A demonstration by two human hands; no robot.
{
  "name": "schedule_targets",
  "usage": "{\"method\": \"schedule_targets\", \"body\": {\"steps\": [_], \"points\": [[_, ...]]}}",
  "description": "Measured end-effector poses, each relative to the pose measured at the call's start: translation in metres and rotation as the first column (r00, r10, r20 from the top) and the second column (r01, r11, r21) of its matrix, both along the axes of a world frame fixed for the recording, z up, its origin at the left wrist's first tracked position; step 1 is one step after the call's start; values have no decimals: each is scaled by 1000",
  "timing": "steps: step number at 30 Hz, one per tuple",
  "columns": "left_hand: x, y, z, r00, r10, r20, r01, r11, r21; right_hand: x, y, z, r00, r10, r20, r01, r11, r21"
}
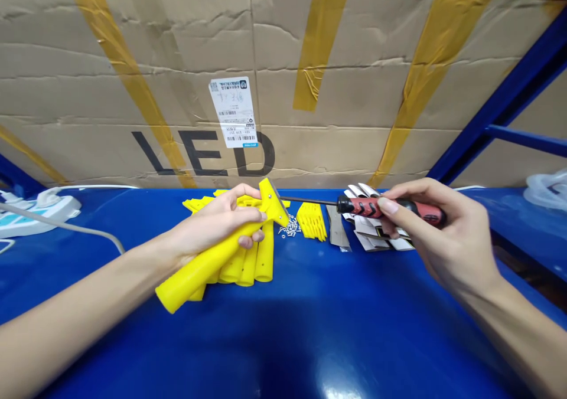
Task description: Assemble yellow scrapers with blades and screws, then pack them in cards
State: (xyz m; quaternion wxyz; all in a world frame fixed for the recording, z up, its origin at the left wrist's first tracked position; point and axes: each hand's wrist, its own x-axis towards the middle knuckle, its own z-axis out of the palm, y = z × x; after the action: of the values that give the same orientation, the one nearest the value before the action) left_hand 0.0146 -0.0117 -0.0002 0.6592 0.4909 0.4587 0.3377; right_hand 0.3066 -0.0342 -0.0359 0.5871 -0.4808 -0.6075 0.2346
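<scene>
My left hand (230, 216) is wrapped round a yellow plastic scraper (206, 263), its thick handle slanting down to the left. At the scraper's head are small screws and a thin grey metal edge. My right hand (438, 228) grips a red and black screwdriver (365, 206) held level. Its shaft points left, with the tip at or close to the scraper's head; contact is hard to make out. Under and behind the left hand lie several yellow handles (264, 257). A small heap of screws (291, 226) is just beyond the scraper's head.
Flat yellow plates (312, 221), grey metal blades (338, 229) and white folded card pieces (370, 231) lie in piles on the blue table (283, 340). A cardboard box (354, 145) walls off the back. At left sits a power strip (39, 216) with cables; blue metal posts (500, 98) flank the table.
</scene>
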Motion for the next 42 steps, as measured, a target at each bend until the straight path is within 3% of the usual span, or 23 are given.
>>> {"method": "schedule_targets", "body": {"steps": [6, 17, 24, 27, 30, 33, 36, 38, 42], "points": [[-1, -3, 2, 997, -70, -31, 70, 997, -23, 4, -1, -4, 999, -26, 26, 25, 999, 42], [1, -7, 7, 999, -51, -14, 50, 997, -64, 3, -3, -3, 996, -28, 83, 22, 997, 73], [1, -4, 7, 999, -1, -42, 1, 1000, -8, -4, -7, 8, 947, 19, 319, -116, 951, 286], [-1, -6, 6, 999, 16, -47, -15, 1000, 24, -10, -10, 9, 934, -99, 343, -21, 944, 329], [-2, -8, 3, 1000, 10, -20, -9, 997, 76, -10, -11, 11, 960, -142, 240, 98, 978, 186], [-3, -9, 0, 998, 58, 33, -61, 991, 119, -3, -8, 13, 992, 127, 17, -126, 991, -43], [-1, -9, -1, 991, 117, 66, -125, 982, 142, 3, -4, 13, 952, 293, -93, -302, 947, -108], [1, -11, -2, 990, 124, 65, -132, 981, 145, 3, -2, 11, 959, 275, -71, -282, 953, -111], [5, -17, -2, 992, 119, 32, -122, 986, 114, -2, 0, 10, 994, 109, -8, -109, 988, -113]]}}
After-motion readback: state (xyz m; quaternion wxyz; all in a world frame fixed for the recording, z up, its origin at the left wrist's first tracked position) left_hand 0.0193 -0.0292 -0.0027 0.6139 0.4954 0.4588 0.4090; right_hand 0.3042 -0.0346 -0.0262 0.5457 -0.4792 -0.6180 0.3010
